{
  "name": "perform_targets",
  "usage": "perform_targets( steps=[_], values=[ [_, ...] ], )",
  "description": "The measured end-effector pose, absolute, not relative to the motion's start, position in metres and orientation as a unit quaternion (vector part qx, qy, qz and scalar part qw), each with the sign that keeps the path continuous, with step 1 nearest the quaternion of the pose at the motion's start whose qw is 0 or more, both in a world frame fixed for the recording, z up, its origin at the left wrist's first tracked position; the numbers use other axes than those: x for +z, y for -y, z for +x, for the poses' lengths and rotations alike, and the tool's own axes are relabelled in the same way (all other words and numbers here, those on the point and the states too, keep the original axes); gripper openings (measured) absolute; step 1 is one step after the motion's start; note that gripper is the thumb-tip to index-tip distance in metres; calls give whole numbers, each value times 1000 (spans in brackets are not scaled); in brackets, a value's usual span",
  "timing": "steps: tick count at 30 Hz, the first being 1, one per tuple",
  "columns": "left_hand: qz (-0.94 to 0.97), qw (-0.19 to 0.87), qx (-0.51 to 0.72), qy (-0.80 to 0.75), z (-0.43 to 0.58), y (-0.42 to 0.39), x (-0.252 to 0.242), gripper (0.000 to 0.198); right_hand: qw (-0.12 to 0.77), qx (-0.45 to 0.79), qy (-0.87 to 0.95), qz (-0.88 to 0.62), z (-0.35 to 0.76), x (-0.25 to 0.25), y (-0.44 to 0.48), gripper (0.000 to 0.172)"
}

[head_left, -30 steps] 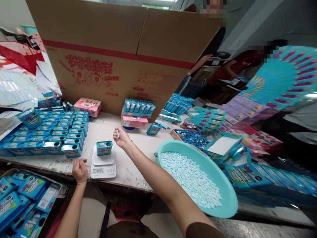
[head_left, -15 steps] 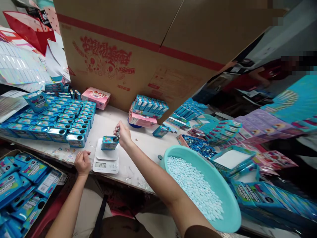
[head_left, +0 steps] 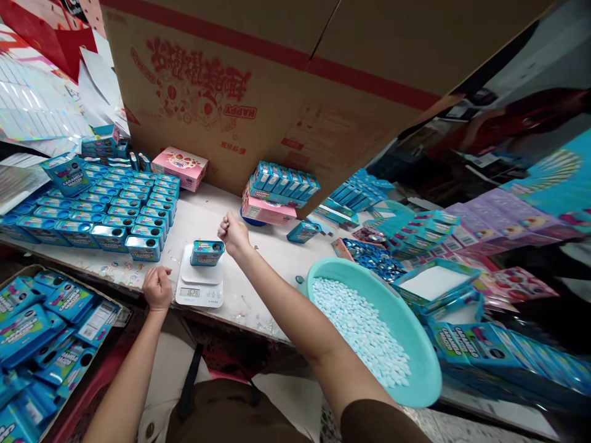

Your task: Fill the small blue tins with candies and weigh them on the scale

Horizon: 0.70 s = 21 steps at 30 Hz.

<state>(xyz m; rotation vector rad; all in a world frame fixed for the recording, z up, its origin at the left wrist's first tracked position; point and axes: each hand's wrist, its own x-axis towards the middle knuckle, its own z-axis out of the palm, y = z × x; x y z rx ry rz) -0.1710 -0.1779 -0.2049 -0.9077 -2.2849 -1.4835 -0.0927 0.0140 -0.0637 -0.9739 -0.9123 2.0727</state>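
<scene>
Blue candy tin (head_left: 207, 253) sitting on a white digital scale (head_left: 199, 277).
Right hand (head_left: 234, 234), curled, contents hidden from view, hovers just beside the tin; left hand (head_left: 157, 288), loosely clenched, is near the scale.

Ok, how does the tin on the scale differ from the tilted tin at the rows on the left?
Pose: the tin on the scale stands upright, while the tilted tin leans with its printed face towards the camera.
Place: the first sits alone on the scale; the tilted tin appears to rest on the rows of tins.
The right hand is close to the first, far from the tilted one.
Both are blue with colourful print.
</scene>
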Motion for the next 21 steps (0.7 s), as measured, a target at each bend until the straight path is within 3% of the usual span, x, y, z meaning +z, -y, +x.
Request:
perform_targets(
  steps=[21],
  values=[
    [-309, 139, -504, 794, -173, 174, -203, 43, 334, 808, 282, -396, -59, -58, -35, 42]
  ],
)
